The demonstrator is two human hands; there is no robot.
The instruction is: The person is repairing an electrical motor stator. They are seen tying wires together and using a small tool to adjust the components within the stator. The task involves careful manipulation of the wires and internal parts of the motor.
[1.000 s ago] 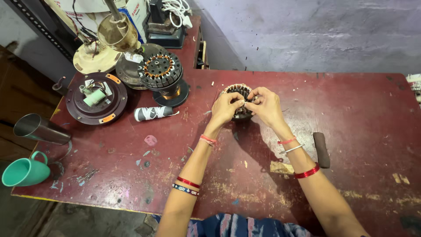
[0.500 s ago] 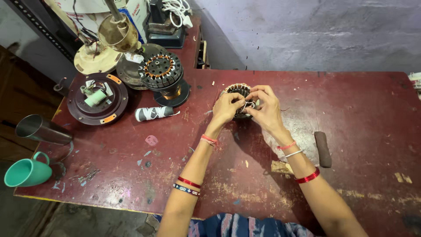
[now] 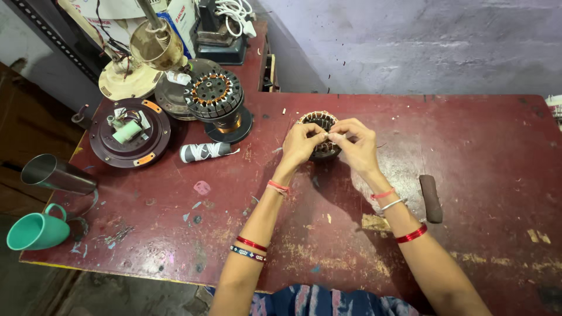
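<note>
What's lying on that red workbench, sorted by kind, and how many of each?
Wound motor cores: 2, the small one under both hands, the larger one at the back left
Round motor covers: 2
Cups: 2, steel and green
Tape-wrapped roll: 1
Dark stick: 1
Total: 8

Hands (image 3: pixel 331 140) hide most of stator (image 3: pixel 319 126); pinched bit too small to tell; elbows cut off.

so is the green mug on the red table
No, the green mug sits off the left edge of the red table, lower down beside the steel tumbler.
</note>
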